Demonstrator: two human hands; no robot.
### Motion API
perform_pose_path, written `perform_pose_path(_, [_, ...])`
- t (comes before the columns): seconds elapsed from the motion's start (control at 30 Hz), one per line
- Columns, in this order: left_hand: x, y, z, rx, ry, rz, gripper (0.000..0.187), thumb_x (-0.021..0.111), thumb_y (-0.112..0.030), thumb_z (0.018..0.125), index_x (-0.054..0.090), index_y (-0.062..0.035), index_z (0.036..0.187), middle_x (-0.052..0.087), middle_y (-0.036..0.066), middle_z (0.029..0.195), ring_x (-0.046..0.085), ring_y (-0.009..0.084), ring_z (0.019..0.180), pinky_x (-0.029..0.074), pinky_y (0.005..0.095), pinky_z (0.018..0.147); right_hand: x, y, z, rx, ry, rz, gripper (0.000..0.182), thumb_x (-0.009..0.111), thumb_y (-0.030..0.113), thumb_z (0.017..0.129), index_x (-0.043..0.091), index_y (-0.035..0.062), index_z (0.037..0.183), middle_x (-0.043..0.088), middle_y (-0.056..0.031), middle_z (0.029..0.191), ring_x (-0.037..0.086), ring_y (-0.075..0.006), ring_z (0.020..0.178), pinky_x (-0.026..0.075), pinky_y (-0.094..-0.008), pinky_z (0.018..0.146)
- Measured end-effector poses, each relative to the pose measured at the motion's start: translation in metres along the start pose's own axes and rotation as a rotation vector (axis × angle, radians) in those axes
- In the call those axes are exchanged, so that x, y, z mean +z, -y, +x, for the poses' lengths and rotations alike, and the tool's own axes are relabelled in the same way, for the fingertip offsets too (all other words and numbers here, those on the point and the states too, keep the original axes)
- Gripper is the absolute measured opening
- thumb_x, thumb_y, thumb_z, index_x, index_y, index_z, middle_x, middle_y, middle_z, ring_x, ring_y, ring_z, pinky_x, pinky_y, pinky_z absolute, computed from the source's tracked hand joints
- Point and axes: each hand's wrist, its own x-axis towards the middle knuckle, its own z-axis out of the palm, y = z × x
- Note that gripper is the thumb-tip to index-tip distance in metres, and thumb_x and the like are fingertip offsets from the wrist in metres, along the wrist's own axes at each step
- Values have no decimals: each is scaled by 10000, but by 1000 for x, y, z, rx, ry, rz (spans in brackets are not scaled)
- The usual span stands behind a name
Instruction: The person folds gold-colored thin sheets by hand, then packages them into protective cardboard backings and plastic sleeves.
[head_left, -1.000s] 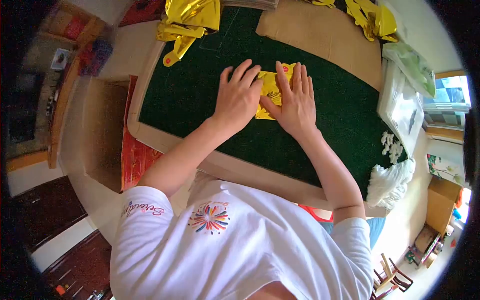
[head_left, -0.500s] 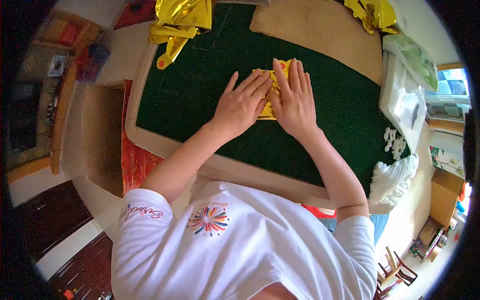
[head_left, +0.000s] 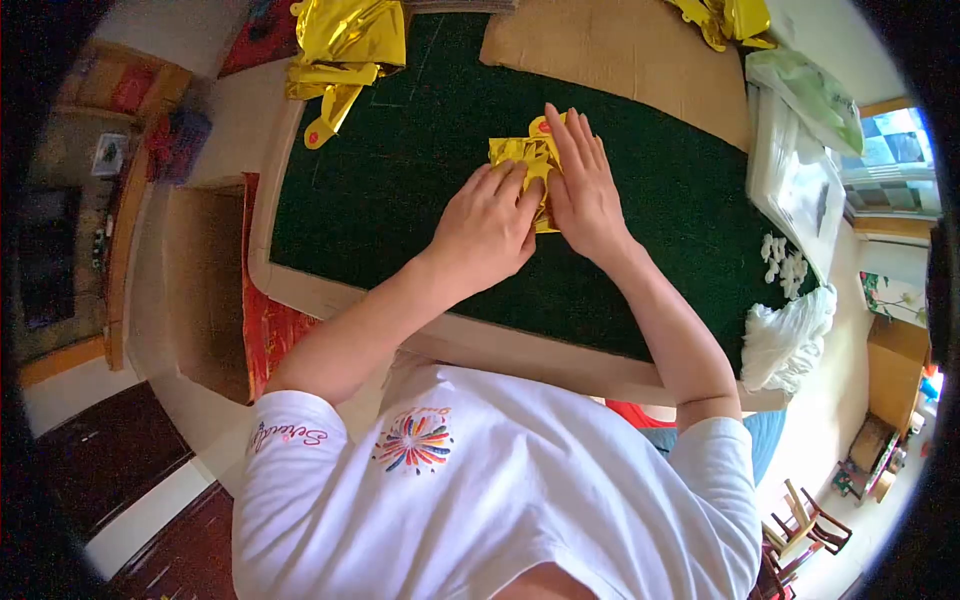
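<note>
A folded gold foil piece (head_left: pixel 510 150) with a small red mark on its tab lies on the dark green table surface (head_left: pixel 400 200). My left hand (head_left: pixel 485 222) is on its lower left part, fingers bent and drawn together on the foil; the fingertips are partly hidden. Along the foil's right side rests my right hand (head_left: pixel 588 200), palm down, its fingers stretched out and holding nothing.
Gold foil pieces (head_left: pixel 350 40) lie at the table's far left, and others (head_left: pixel 730 20) at the far right. Brown cardboard (head_left: pixel 620 60) covers the back. Clear plastic bags (head_left: pixel 795 170), small white pieces (head_left: pixel 785 265) and a white bundle (head_left: pixel 790 340) line the right edge.
My left hand has drawn back slightly and its fingers have bent, uncovering the foil's upper left part. My right hand stays flat beside the foil. The view has shifted slightly.
</note>
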Motion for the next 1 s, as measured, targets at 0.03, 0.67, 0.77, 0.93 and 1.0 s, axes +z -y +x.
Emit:
perform_pose_path(0.03, [-1, -1, 1, 24, 13, 27, 482, 699, -143, 752, 573, 33, 1183, 572, 277, 1191, 536, 384, 1172, 393, 473, 1056, -3, -3, 1, 10, 7, 104, 665, 466, 56, 918, 229, 122, 1535, 288, -278, 1513, 253, -416, 1430, 216, -489, 1173])
perform_pose_path(0.67, [-9, 6, 14, -30, 182, 74, 297, 542, -85, 853, 591, 24, 1125, 607, 209, 1145, 614, 310, 1089, 484, 421, 969, -37, -9, -2, -286, 424, 10, 937, 762, 238, 780, 229, 126, 1542, 193, -208, 1582, 138, -366, 1480, 129, -496, 1196])
perform_pose_path(0.77, [-10, 13, 12, 9, 160, 56, 237, 548, -70, 841, 602, 6, 1058, 616, 194, 1117, 616, 308, 1083, 487, 412, 963, -32, -8, -5, -294, 361, -51, 872, 693, 116, 780, 257, 132, 1534, 227, -218, 1568, 175, -377, 1469, 157, -517, 1189])
perform_pose_path(0.93, [-49, 39, 20, 126, 341, -319, 414, 696, -198, 845, 613, -10, 1204, 629, 169, 1217, 607, 330, 1140, 469, 396, 1005, -33, -1, -7, -252, 317, -126, 785, 606, 27, 782, 327, 130, 1508, 250, -221, 1558, 209, -383, 1458, 173, -524, 1183])
perform_pose_path(1.0, [-67, 60, 41, -17, 259, -547, 391, 672, -234, 863, 625, -37, 1198, 641, 161, 1198, 625, 310, 1099, 497, 409, 939, -33, -6, -7, -243, 292, -72, 758, 593, 28, 789, 347, 128, 1499, 257, -223, 1554, 218, -386, 1455, 177, -526, 1181])
